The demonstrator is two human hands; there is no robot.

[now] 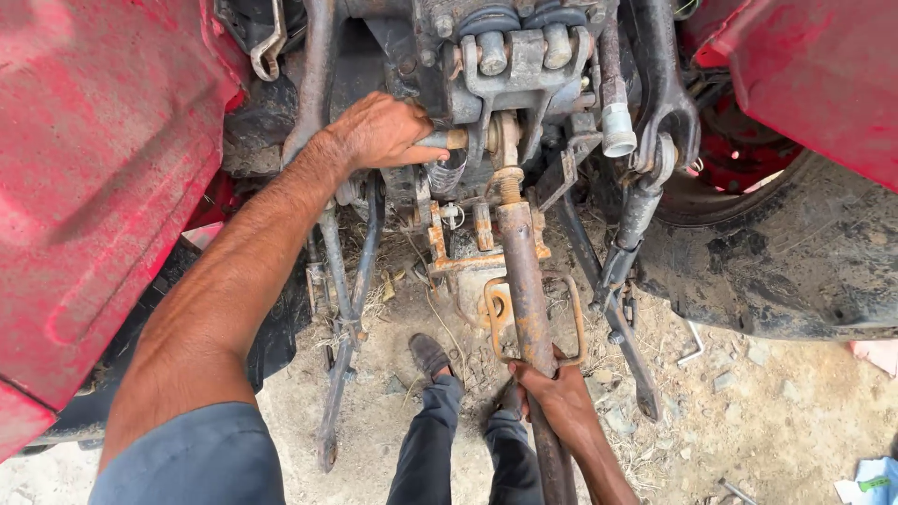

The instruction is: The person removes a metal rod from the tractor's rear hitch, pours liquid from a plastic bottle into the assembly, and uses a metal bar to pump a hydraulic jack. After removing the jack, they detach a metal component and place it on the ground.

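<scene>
Head view: looking down at the rear hitch of a red tractor, both arms reaching in
Left hand (379, 131): closed around a short steel pin (447, 139), which points right into the rusty bracket (505, 140) at the far end of the bar
Right hand (559, 397): wrapped tight around the near part of the rusty link bar (526, 290), holding it up at a slant
Link bar: runs from the near hand up to the bracket under the grey housing (510, 56); its far eye sits at the bracket
Step in hand: seems to be lining the bar's eye up with the bracket while the pin goes in or out; I cannot tell which
Next move: likely needs the bar held steady so the holes meet
Around: lift arms (341, 318) left, drop link (629, 243) right, big tyre (795, 271) far right, shoe (428, 353) on the dirt ground (776, 411)
In the way: spring and small brackets crowd the pin
</scene>
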